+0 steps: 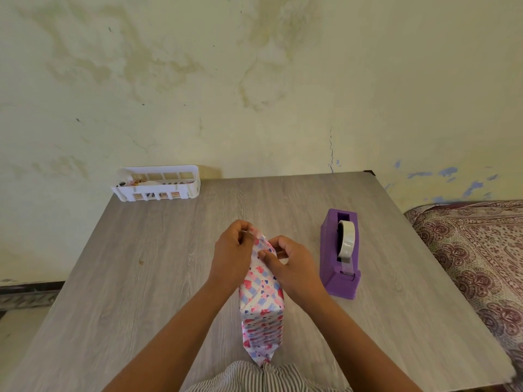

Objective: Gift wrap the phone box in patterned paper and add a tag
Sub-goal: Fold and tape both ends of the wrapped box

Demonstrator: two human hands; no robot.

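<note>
The phone box (261, 309) lies lengthwise on the wooden table (141, 264), covered in white paper with pink, red and blue hearts. Its near end tapers to a folded point by my striped shirt. At the far end my left hand (232, 253) pinches the loose paper flap between thumb and fingers. My right hand (291, 264) pinches the same flap from the right, thumb on top of the paper. The far end of the box is hidden behind both hands. No tag is visible on the box.
A purple tape dispenser (341, 253) with a clear roll stands just right of my right hand. A white slotted basket (157, 186) with small items sits at the table's far left corner. A patterned bedspread (478, 250) lies to the right of the table.
</note>
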